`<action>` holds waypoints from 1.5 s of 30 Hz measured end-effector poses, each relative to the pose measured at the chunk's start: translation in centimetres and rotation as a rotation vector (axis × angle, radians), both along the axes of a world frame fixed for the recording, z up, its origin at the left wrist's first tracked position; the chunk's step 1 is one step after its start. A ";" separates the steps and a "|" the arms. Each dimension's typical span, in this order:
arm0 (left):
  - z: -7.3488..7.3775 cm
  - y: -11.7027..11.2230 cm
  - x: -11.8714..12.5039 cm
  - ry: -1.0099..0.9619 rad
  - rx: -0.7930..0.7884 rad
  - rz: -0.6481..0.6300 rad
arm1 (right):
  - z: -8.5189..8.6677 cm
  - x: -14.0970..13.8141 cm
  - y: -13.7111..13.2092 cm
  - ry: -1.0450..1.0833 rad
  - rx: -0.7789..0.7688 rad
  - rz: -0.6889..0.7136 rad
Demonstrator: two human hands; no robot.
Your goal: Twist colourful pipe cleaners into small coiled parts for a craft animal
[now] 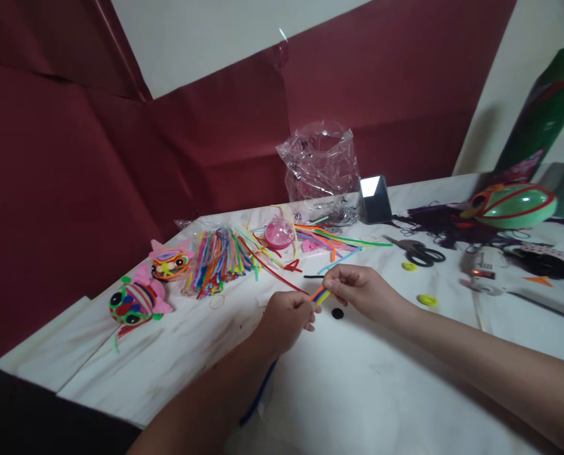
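Observation:
Between my two hands runs a short bundle of pipe cleaners (320,295) in orange, blue and yellow. My left hand (289,316) pinches its near end, fingers closed. My right hand (351,284) grips the far end between thumb and fingers. A dark blue pipe cleaner (260,392) hangs down below my left wrist; where it leads is hidden by the hand. Just under my right hand lies a black disc (337,313) on the table. A short black strip (313,276) shows behind the hands.
Several loose pipe cleaners (220,262), a pink clear ball (278,232) and a plastic bag (320,167) lie beyond my hands. Two fish-like crafts (137,300) sit left. Scissors (419,250), yellow rings (427,300), a glue gun (488,272) and a green balloon-shaped craft (519,205) are right.

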State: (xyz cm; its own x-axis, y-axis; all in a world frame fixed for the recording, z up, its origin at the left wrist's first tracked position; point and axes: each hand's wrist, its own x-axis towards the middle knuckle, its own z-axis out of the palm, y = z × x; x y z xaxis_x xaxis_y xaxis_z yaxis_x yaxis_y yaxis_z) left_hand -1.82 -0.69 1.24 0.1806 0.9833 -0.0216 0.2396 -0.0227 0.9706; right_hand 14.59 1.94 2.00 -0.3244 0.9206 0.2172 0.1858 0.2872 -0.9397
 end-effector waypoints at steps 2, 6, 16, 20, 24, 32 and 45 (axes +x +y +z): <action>-0.1 0.1 -0.1 -0.002 -0.017 0.013 | -0.1 0.0 0.0 -0.012 -0.001 -0.004; -0.1 0.3 0.0 -0.016 -0.037 0.021 | -0.2 0.1 0.1 -0.015 -0.002 -0.001; -0.8 0.5 0.0 -0.070 -0.045 -0.072 | -0.8 0.0 0.3 -0.043 0.025 0.046; -1.0 0.6 -0.1 -0.053 -0.052 -0.073 | -0.9 -0.1 0.3 -0.049 0.026 0.048; -0.6 0.4 0.1 -0.034 -0.067 -0.049 | -1.1 -0.1 0.4 -0.042 0.008 0.041; -0.6 0.4 0.2 -0.030 -0.064 -0.018 | -1.3 -0.2 0.4 -0.011 -0.007 0.051; -0.4 0.7 0.2 -0.121 -0.054 0.088 | -1.2 0.4 1.7 0.286 -0.211 -0.091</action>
